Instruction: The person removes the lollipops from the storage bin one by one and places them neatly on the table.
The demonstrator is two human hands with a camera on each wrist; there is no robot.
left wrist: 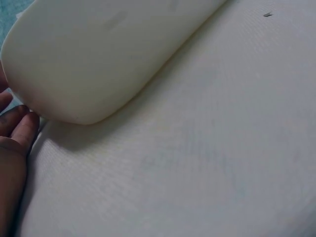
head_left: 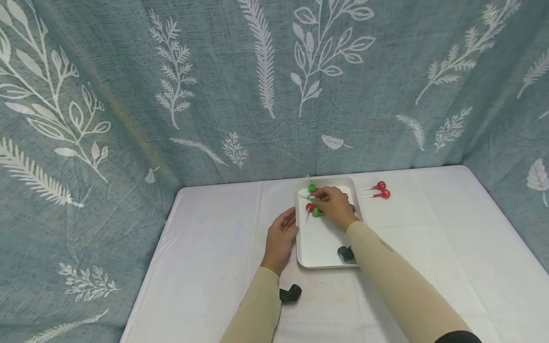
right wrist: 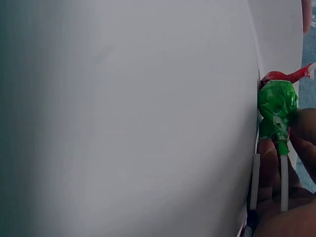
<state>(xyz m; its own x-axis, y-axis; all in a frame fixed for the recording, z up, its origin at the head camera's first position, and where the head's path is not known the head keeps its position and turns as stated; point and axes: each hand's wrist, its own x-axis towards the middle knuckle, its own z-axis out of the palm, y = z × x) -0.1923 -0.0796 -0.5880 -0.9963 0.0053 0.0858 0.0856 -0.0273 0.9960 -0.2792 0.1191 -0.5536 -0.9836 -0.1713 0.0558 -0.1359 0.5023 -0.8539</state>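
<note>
Fingers of the left hand [head_left: 280, 234] lie straight on the table [head_left: 206, 247], touching the tray [head_left: 317, 247] at its 9 o'clock edge. Right hand [head_left: 336, 206], arm stretched over the tray, pinches green lollipops [head_left: 317, 211] toward 12 o'clock; two red lollipops [head_left: 380, 189] lie at 2 o'clock.

Both arms wear long, close-fitting beige sleeves that end at the wrists, leaving the left hand [head_left: 280, 233] and right hand [head_left: 334, 205] bare. A small dark marking sits on the right sleeve's forearm. Under each wrist hangs a small black camera unit. A black cuff shows at the right sleeve's upper end.
</note>
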